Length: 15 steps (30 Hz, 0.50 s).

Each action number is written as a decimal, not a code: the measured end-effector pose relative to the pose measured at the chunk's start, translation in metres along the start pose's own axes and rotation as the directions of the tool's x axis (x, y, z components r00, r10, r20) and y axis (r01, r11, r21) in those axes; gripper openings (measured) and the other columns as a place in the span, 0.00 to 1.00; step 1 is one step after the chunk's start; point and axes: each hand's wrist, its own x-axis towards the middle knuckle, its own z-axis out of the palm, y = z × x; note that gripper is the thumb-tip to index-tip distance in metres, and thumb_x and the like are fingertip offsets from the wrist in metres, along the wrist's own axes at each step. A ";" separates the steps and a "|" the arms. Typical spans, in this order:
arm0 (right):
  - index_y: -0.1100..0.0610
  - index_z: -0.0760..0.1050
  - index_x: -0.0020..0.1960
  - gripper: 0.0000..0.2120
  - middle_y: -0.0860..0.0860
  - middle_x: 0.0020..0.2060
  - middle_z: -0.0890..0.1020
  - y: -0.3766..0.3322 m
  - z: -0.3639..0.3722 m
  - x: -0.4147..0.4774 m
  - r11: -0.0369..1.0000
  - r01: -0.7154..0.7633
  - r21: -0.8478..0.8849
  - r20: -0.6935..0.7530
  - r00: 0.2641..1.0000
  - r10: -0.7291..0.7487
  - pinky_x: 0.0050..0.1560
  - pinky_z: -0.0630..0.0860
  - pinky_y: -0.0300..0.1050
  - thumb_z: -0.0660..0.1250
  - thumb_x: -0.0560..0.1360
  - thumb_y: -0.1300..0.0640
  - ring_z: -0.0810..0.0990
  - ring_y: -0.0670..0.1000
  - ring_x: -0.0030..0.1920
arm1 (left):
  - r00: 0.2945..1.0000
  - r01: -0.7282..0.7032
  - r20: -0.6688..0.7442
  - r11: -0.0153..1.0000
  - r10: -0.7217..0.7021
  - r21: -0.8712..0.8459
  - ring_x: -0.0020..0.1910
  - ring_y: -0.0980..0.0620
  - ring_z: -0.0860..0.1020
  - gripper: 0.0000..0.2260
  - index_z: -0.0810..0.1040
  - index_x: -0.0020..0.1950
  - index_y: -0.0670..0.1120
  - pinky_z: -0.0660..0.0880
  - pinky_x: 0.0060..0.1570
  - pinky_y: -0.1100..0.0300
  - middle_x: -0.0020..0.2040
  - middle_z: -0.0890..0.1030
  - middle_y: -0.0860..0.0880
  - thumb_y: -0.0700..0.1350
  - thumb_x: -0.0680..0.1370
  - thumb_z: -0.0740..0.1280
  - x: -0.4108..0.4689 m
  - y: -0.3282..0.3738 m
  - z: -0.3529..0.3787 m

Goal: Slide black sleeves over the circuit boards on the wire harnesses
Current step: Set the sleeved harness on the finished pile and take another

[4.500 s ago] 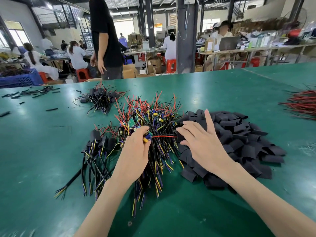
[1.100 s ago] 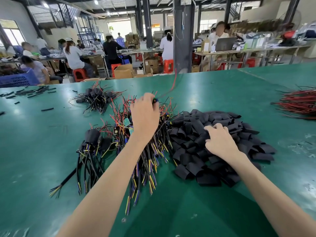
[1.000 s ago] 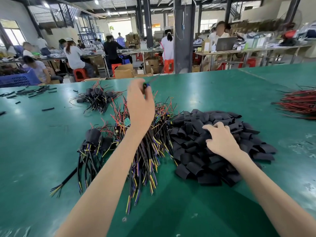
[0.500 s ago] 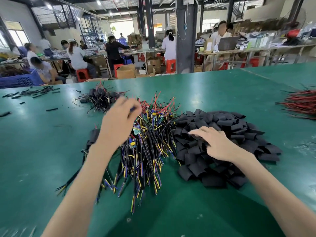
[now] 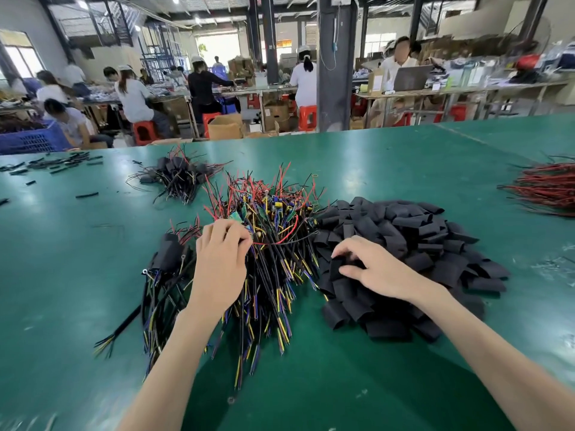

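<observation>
- On my feed the left hand (image 5: 222, 259) lies over the near-left side of the pile of wire harnesses (image 5: 273, 275), palm down.
- Its fingers (image 5: 239, 234) are curled and gripping a wire harness (image 5: 264, 244) at the top of that pile. A red wire runs from the fingertips off to the right.
- A small green circuit board (image 5: 236, 216) sits just beyond those fingertips. I cannot tell whether it belongs to the harness being gripped.
- The right hand (image 5: 373, 269) rests on the left edge of the heap of sleeves (image 5: 420, 237), which lies just to the right of the harness pile and touches it.
- I see its thumb and forefinger curled and pinching one black sleeve (image 5: 337, 265), which lies in the heap.
- To the left of the left wrist lies a bundle of sleeved harnesses (image 5: 165, 265), their black covers pointing away from me.
- A second, smaller bundle (image 5: 177, 175) lies further back on the green table (image 5: 389, 163).
- A spread of red wires (image 5: 547, 188) lies near the table's right edge, well apart from both hands.
- Short black offcuts (image 5: 59, 163) are scattered at the far left, and a blue crate (image 5: 28, 140) stands beyond them.
- Behind the table, people sit and stand at other benches.
</observation>
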 end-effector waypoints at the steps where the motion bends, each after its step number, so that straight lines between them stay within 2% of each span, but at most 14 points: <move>1: 0.51 0.74 0.51 0.11 0.46 0.47 0.74 -0.001 -0.001 0.001 1.000 0.000 0.025 -0.045 0.999 0.001 0.50 0.66 0.36 0.69 0.73 0.64 0.73 0.42 0.46 | 1.000 0.001 0.008 1.000 -0.001 -0.003 0.51 0.41 0.71 0.01 0.77 0.46 0.41 0.67 0.51 0.48 0.51 0.76 0.44 0.35 0.76 0.67 -0.002 0.001 0.001; 3: 0.52 0.74 0.49 0.13 0.47 0.45 0.74 -0.001 -0.004 0.001 0.999 -0.008 0.051 -0.144 0.989 0.015 0.46 0.68 0.33 0.72 0.70 0.65 0.75 0.45 0.44 | 1.000 -0.001 0.021 1.000 0.001 0.002 0.51 0.45 0.68 0.02 0.76 0.45 0.41 0.66 0.49 0.49 0.51 0.76 0.44 0.36 0.76 0.68 -0.005 0.003 0.003; 6: 0.52 0.73 0.55 0.22 0.52 0.50 0.72 -0.001 -0.007 0.002 0.990 -0.033 0.139 -0.235 0.970 0.065 0.52 0.73 0.36 0.73 0.67 0.70 0.77 0.48 0.46 | 1.000 0.008 0.022 1.000 -0.008 0.000 0.52 0.47 0.67 0.01 0.77 0.45 0.42 0.66 0.50 0.50 0.52 0.76 0.45 0.37 0.76 0.68 -0.007 0.004 0.004; 8: 0.48 0.70 0.58 0.28 0.52 0.55 0.69 0.000 -0.007 0.000 0.976 -0.053 0.211 -0.162 0.983 0.088 0.61 0.72 0.41 0.70 0.68 0.73 0.75 0.48 0.55 | 1.000 0.022 0.021 1.000 -0.022 0.004 0.53 0.45 0.69 0.01 0.78 0.45 0.42 0.66 0.51 0.49 0.53 0.77 0.45 0.38 0.76 0.68 -0.007 0.003 0.003; 10: 0.44 0.66 0.62 0.34 0.48 0.62 0.65 0.000 -0.006 -0.001 0.971 -0.066 0.231 -0.032 0.997 0.075 0.68 0.63 0.40 0.63 0.68 0.77 0.67 0.45 0.66 | 1.000 0.026 0.017 1.000 -0.026 0.009 0.53 0.43 0.71 0.01 0.78 0.45 0.42 0.67 0.51 0.49 0.53 0.77 0.45 0.38 0.76 0.69 -0.007 0.003 0.002; 12: 0.40 0.65 0.63 0.43 0.45 0.66 0.63 -0.002 -0.007 -0.002 0.935 -0.080 0.344 0.023 0.997 0.077 0.70 0.57 0.37 0.53 0.63 0.82 0.60 0.42 0.71 | 0.999 0.029 0.015 1.000 -0.030 0.007 0.53 0.43 0.71 0.01 0.78 0.45 0.43 0.66 0.51 0.49 0.53 0.77 0.46 0.38 0.75 0.69 -0.007 0.003 0.002; 13: 0.39 0.66 0.62 0.46 0.46 0.67 0.63 -0.003 -0.010 -0.002 0.903 -0.088 0.422 0.026 0.996 0.085 0.70 0.57 0.37 0.50 0.61 0.84 0.59 0.41 0.72 | 0.999 0.033 0.015 0.999 -0.033 0.003 0.53 0.43 0.71 0.01 0.78 0.45 0.43 0.66 0.51 0.50 0.53 0.77 0.46 0.39 0.75 0.69 -0.007 0.003 0.002; 15: 0.41 0.70 0.60 0.48 0.49 0.67 0.66 -0.007 -0.013 -0.003 0.829 -0.086 0.553 0.028 0.996 0.085 0.68 0.64 0.39 0.47 0.59 0.86 0.63 0.43 0.70 | 0.999 0.045 0.015 0.999 -0.045 -0.005 0.54 0.44 0.71 0.01 0.79 0.46 0.43 0.65 0.52 0.51 0.54 0.76 0.46 0.39 0.76 0.69 -0.007 0.003 0.002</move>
